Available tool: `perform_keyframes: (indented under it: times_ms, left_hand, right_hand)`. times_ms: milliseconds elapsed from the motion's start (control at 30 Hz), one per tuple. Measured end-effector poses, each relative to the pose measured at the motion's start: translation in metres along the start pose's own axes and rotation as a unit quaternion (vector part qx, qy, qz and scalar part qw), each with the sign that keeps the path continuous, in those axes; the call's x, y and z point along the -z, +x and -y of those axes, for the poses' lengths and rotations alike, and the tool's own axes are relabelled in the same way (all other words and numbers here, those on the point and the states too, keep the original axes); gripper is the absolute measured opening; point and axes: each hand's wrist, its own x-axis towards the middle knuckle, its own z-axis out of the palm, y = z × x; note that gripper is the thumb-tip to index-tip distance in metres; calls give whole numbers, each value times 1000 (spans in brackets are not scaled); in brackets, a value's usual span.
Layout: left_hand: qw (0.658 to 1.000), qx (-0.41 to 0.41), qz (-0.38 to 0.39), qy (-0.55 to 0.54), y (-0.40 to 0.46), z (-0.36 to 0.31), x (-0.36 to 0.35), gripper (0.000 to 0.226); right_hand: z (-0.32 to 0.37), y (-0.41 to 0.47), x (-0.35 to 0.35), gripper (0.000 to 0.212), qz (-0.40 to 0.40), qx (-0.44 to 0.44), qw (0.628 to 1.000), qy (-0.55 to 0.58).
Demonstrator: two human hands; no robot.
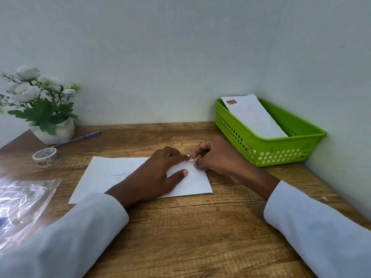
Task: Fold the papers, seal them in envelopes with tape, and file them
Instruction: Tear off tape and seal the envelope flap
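I pressed my left hand [160, 173] flat on the envelope [140, 177] lying on the wooden desk [190, 227] to steady it, while my right hand [212, 155] pinched a tape piece [192, 161] onto its edge.

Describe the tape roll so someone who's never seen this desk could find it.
Start at the potted white flowers in the far left corner. In front of them, past the pen, lies the tape roll: the only ring-shaped thing, white with small coloured prints.
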Motion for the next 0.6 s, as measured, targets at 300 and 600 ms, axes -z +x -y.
perform_keyframes:
  times_ms: [300,600]
  left_hand:
    - [1000,7,9,17,0,-5,2,47]
    - [999,15,22,27,0,-6,3,53]
  right_hand:
    - [0,1,2,14,19,6,1000,-18]
    - [-3,0,5,14,32,10,999,23]
